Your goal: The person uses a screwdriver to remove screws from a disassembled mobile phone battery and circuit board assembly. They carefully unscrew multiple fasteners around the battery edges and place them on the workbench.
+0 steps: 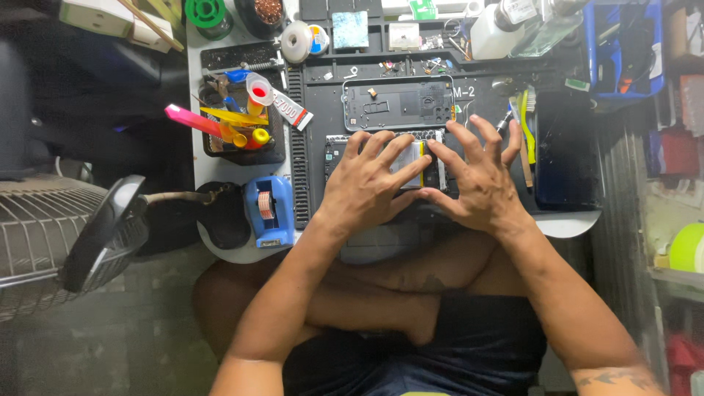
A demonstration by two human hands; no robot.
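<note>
Black opened phone mid-frame, thin, light, likely fragile inside, pressed flat under spread fingers of left hand and right hand, nothing gripped; safest held by its edges

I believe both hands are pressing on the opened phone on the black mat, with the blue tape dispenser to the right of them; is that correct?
Not quite: the head view shows the blue tape dispenser to the left of the hands, not the right. The left hand and right hand do rest on the opened phone on the black mat.
</note>
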